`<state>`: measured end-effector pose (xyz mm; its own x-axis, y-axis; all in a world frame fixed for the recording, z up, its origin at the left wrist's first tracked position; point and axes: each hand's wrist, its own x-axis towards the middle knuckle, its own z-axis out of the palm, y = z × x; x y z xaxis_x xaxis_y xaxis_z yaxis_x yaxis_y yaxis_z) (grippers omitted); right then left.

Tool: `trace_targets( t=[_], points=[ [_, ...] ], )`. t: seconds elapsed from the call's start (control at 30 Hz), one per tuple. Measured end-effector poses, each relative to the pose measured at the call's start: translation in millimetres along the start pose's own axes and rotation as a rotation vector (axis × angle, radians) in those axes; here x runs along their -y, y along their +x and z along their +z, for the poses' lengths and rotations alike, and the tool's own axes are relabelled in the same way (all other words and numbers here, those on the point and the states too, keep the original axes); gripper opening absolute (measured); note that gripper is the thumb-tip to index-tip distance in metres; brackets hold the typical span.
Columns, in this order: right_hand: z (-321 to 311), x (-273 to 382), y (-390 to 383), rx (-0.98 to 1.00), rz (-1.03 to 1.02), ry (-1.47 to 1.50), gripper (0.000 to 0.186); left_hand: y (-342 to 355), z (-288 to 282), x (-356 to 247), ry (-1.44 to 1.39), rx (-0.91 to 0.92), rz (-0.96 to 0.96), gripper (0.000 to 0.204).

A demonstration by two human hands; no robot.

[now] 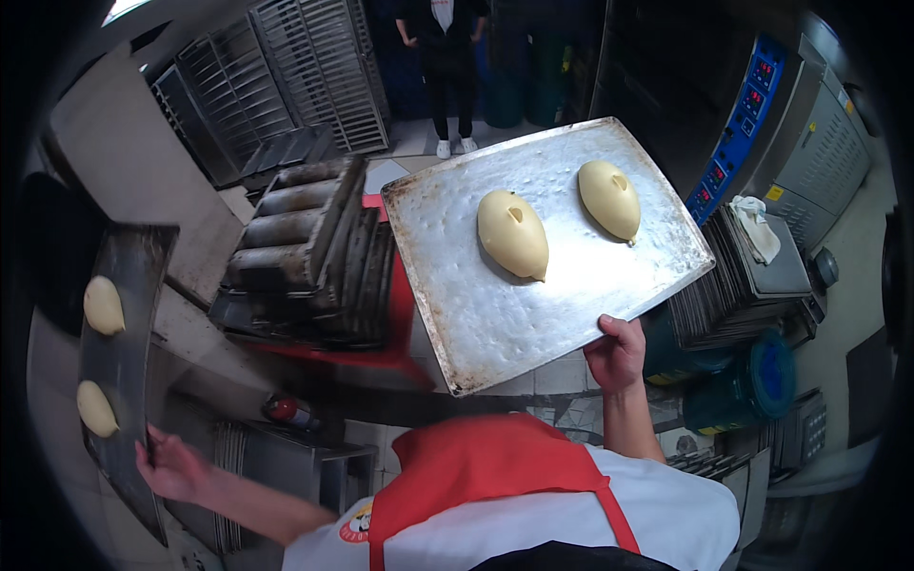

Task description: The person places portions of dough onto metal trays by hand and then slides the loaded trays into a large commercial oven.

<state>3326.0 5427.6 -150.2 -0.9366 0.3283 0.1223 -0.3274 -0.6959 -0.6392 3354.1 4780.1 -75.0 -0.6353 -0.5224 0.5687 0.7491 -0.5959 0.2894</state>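
Observation:
My right hand [617, 354] grips the lower edge of a worn metal tray [438, 343], which carries two pale yellow oval dough pieces [512, 243] [609, 200], each with a small slit or dimple on top. At the lower left, my left hand [174, 464] is open, palm partly up and fingers loosely bent at the inner edge of a darker tray [124, 262], slightly blurred. That tray holds two similar dough pieces [104, 305] [97, 409]; whether my fingers touch its rim is hard to tell.
Stacked blackened pans [286, 238] sit on a red stand [381, 366]. Behind are rack trolleys [309, 67] and a standing person [446, 67]. At right are oven controls [738, 124], stacked trays with a cloth [757, 228] and a green bin [738, 381]. A fire extinguisher [290, 409] stands low at left.

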Motion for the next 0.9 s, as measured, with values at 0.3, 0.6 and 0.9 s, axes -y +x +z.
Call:
trace_targets(
  t=[0.3,0.6,0.9],
  points=[
    [-108,52,130,0.015,0.053,0.011,0.062,-9,160,247,-0.105,-0.011,0.110,0.037],
    [-171,6,350,0.164,0.286,0.021,0.063,28,240,505,0.006,-0.160,0.403,0.027],
    [-233,-28,492,0.271,0.488,0.150,0.058,33,271,637,-0.005,-0.110,0.415,0.019]
  ],
)
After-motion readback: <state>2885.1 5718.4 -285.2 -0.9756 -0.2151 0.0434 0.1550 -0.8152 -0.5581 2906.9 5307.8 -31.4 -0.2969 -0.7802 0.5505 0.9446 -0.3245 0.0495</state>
